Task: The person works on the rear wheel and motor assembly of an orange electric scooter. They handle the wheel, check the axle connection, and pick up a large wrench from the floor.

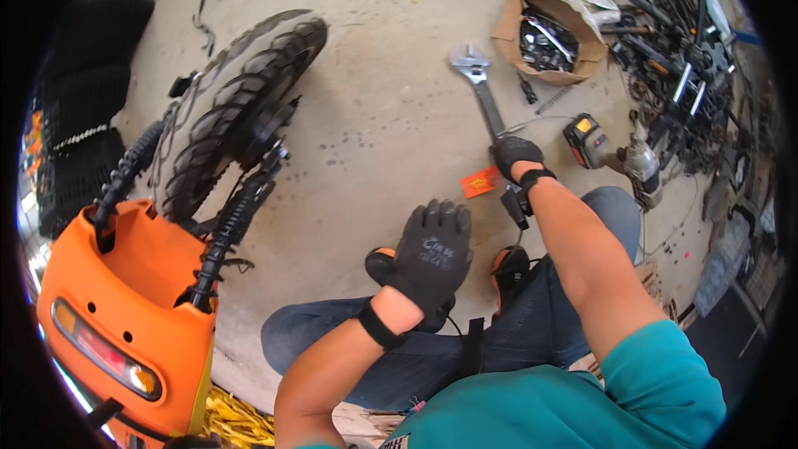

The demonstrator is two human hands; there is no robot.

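My right hand (517, 158), in a black glove, is closed around the handle of a large adjustable wrench (485, 100). The wrench's jaw end points away from me over the concrete floor. Just left of that hand is a small orange-red card or packet (479, 183). A black piece with a cable (514, 206) lies below the hand; its kind is unclear. My left hand (432, 254), also gloved in black, is held in front of my legs, back upward, fingers stretched out. It holds nothing I can see.
On the left stand an orange scooter body (133, 308), its shock absorbers (218, 254) and a knobbly tyre (241, 100). A paper bag of metal parts (507, 29) sits far right, beside a heap of parts (682, 75). A cordless tool (588, 143) lies nearer.
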